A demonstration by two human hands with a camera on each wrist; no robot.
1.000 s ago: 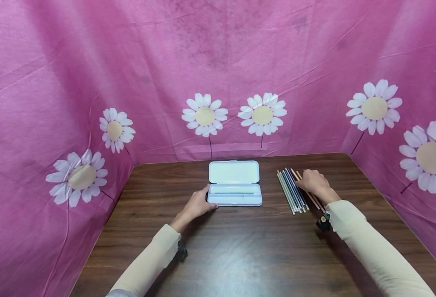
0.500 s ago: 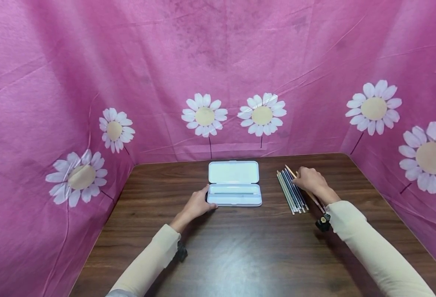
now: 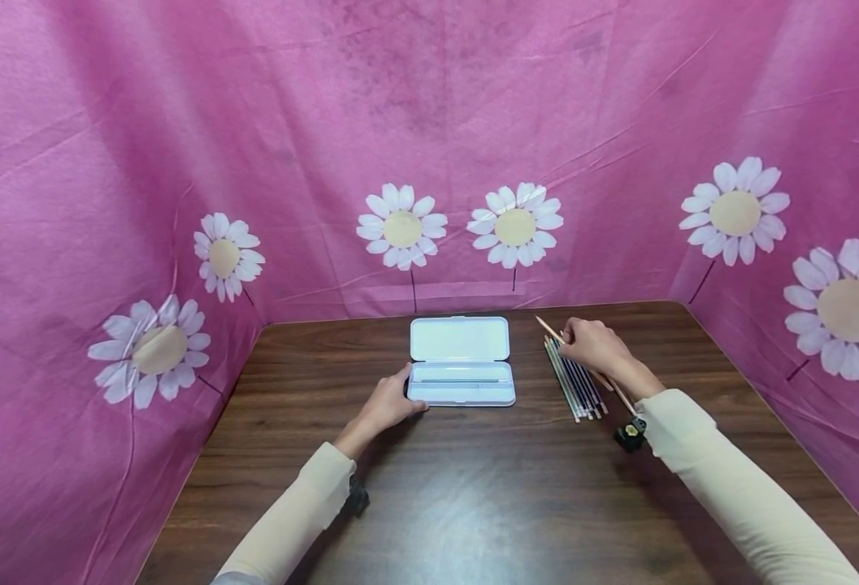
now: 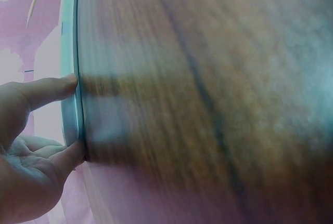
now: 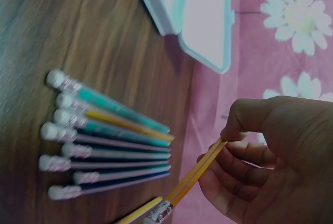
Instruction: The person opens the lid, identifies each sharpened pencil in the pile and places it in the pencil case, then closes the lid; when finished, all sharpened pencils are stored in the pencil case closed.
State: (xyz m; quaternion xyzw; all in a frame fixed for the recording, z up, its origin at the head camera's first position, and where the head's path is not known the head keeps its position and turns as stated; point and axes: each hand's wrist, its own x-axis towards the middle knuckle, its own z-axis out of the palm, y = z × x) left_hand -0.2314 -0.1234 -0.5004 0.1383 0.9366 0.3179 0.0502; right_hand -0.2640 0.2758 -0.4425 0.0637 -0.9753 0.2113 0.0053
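A white pencil case point(image 3: 460, 339) lies with its lid back on the table; a pencil point(image 3: 466, 381) rests lengthwise inside. My left hand point(image 3: 388, 400) holds its left end, thumb at the front edge and fingers against the side, as the left wrist view also shows. Over on the right, my right hand point(image 3: 596, 348) pinches a yellow pencil point(image 5: 196, 176) between thumb and fingers, its eraser end pointing down toward the wrist camera. Below that hand lies a row of pencils point(image 5: 117, 130), mostly green and dark with white erasers. Another yellow pencil point(image 5: 139, 211) lies beside the row.
The brown wooden table point(image 3: 429, 496) stretches in front of the case toward the body. Pink cloth point(image 3: 444, 122) printed with large white daisies hangs behind the table and on both sides. Dark wrist cameras point(image 3: 630, 435) sit at the cuffs.
My right hand has taken up a yellow pencil and moved left with it, over the row; its tip now points farther left. The left hand and the case have stayed in place.
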